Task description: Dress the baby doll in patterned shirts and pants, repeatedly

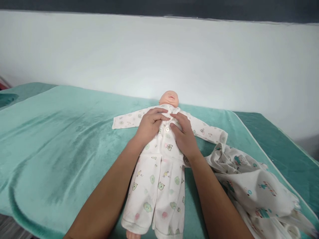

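Note:
A baby doll (169, 98) lies on its back on a teal blanket (62, 139), head toward the wall. It wears a white printed top (164, 139) and matching trousers (157, 192), arms spread out. My left hand (149, 123) rests on the doll's chest, fingers bent and pressing the fabric near the collar. My right hand (183, 132) lies beside it on the chest, fingers closed on the top's front edge by a button (167, 129).
A crumpled white printed cloth (254, 189) lies on the blanket to the right of the doll. A white wall (174, 56) runs behind the surface. A darker green cover (281, 149) shows at the right edge.

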